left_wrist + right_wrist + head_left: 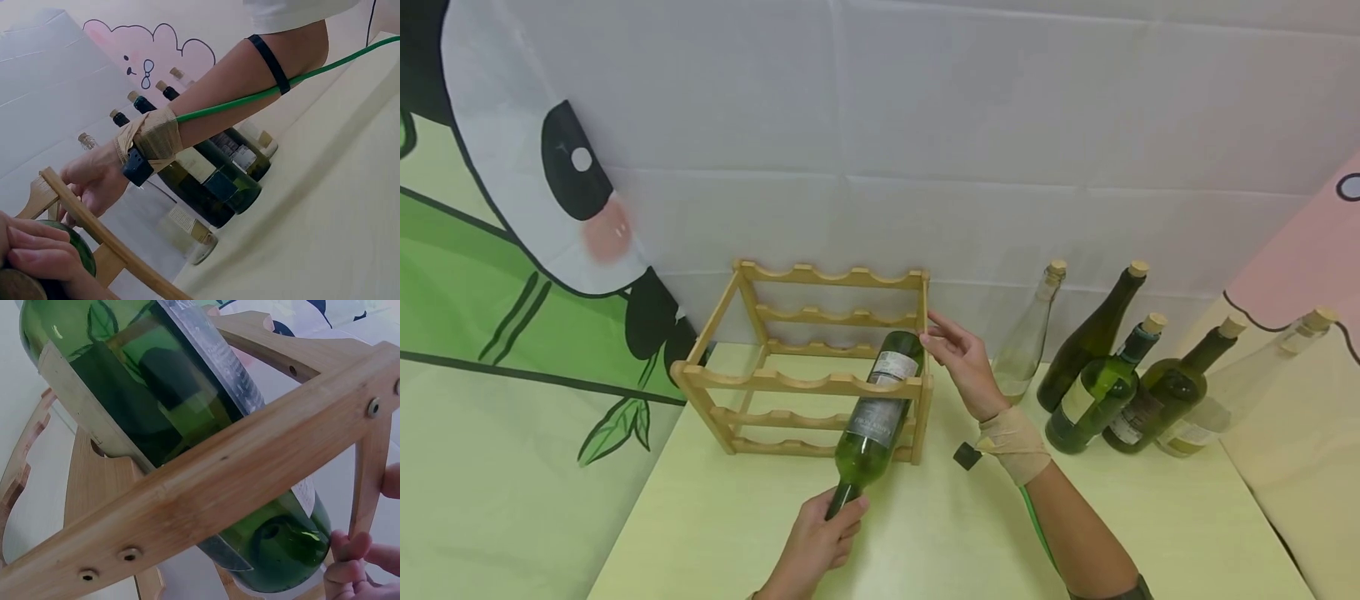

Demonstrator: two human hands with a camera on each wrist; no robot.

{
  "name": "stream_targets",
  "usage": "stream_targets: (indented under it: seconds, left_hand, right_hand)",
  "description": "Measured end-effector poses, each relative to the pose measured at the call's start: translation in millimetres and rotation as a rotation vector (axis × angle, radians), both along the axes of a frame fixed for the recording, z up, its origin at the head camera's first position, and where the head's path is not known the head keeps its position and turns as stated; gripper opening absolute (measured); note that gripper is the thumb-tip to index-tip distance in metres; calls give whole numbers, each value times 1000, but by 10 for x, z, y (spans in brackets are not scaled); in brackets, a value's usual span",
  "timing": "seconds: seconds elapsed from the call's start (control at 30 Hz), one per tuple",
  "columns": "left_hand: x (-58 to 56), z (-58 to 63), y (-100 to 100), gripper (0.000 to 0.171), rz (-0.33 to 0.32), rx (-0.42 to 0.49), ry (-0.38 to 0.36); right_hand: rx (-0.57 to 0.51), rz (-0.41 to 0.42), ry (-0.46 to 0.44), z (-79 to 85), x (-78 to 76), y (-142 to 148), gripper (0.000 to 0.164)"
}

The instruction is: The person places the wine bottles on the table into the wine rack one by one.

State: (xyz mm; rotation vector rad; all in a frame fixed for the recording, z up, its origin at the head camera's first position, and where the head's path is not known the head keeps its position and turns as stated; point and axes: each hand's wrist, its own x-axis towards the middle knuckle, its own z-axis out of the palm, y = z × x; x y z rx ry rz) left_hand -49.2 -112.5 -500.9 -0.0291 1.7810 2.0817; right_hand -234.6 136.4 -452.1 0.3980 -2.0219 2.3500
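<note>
Filling the whole back, a pale backdrop (880, 100) carries a cartoon face on the left, and in front of it spreads the light table (737, 533). Centre stage, the wooden rack (797, 384), three tiers of scalloped rails, and there's glass in it: the held bottle (868, 442) lies in the right-hand end, over the middle front rail and under the top one, base to the back, neck out towards the person. Off to the right, five more stand upright in a cluster: a clear bottle (1026, 342), a dark bottle (1086, 337), a yellow-labelled bottle (1093, 396), an olive bottle (1167, 392) and a second clear bottle (1217, 408) at the far end; what's inside the darker glass, I cannot tell. Down to the hands: the left hand (818, 535) has its fingers wrapped round the held bottle's neck, while the right hand (964, 362) is up at the rack's back right post, fingertips just by the bottle's base; whether they pinch wood or merely touch, I can't call it. A tan wrap (1015, 443) circles the right wrist, a green cable (1036, 518) running along that forearm, a little black block (967, 455) beside it. Smallest of all, corks (1138, 268) plug all five standing necks.
</note>
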Motion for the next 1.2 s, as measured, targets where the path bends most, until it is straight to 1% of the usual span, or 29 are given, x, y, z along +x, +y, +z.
stream_targets:
  seconds: [0.3,0.6,0.87,1.2]
  left_hand:
    - [-2,-6,126,31,45,20,-9]
    - [-45,-2,219,27,93,41,-29]
    - [-83,2,289,33,111,51,-12]
    - [-114,10,332,31,125,54,-10]
  right_hand:
    - [15,-1,10,-18,-17,-4,56]
    - [27,-17,0,-8,0,-22,57]
    - [27,-31,0,-15,2,-9,56]
    - [36,-38,8,-2,4,-15,57]
